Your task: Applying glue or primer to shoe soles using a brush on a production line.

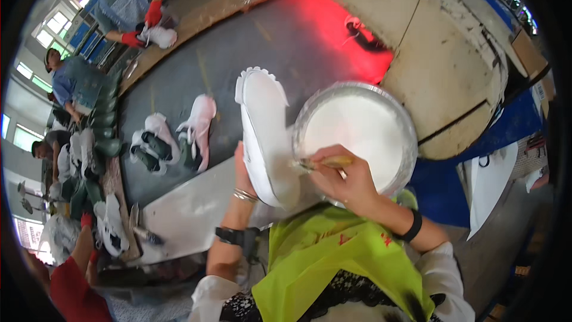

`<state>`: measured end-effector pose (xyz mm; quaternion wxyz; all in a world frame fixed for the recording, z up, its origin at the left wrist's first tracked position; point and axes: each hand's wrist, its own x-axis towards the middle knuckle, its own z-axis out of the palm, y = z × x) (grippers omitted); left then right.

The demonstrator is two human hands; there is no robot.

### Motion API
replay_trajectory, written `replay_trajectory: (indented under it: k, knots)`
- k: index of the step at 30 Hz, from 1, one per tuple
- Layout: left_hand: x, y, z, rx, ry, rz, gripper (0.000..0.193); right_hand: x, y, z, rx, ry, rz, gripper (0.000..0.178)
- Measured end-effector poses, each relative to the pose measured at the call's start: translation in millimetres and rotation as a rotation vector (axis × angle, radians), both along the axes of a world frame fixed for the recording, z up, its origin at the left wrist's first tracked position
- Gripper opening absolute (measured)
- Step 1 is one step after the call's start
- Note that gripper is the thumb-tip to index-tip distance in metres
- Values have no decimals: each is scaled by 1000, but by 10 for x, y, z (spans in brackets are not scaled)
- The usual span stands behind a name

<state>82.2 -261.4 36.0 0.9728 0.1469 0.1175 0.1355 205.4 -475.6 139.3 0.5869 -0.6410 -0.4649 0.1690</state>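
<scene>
My left hand [239,170] grips a white shoe sole [253,137] from its left side and holds it tilted upright, toe end away from me; most of its fingers are hidden behind the sole. My right hand [347,182] is closed on a brush with a yellowish handle [335,161]. The brush tip meets or nearly meets the sole's right edge; blur hides the exact contact. Just beyond my right hand, a round metal basin [411,143] holds white liquid [351,128].
White-and-pink shoes on green lasts [199,122] [158,137] lie on the dark conveyor belt [238,42]. A metal plate [190,209] lies before me. Under red light, a dark shoe part [363,39] rests by the beige machine [441,65]. Co-workers [128,6] work along the left.
</scene>
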Motion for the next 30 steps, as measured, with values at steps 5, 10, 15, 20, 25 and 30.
replay_trajectory:
  k: [5, 10, 15, 20, 25, 30]
  knots:
    - [1539, 1095, 136, 364, 402, -70, 61, 466, -202, 100, -10, 309, -298, 18]
    - [3552, 1242, -594, 80, 300, -81, 52, 756, -362, 40, -117, 320, -567, 15]
    - [4870, 1129, -1222, 616, 1034, 119, 94, 889, -339, 43, -147, 300, -744, 17]
    - [5031, 1430, -1140, -1301, 645, 598, 88, 943, -231, 86, -186, 305, -699, 20]
    - [4292, 1481, -543, -2978, -716, 867, 81, 917, -378, 118, -164, 282, -659, 21]
    - [1914, 1653, -183, -3031, -1499, -288, 96, 679, -504, 172, -87, 349, -573, 21]
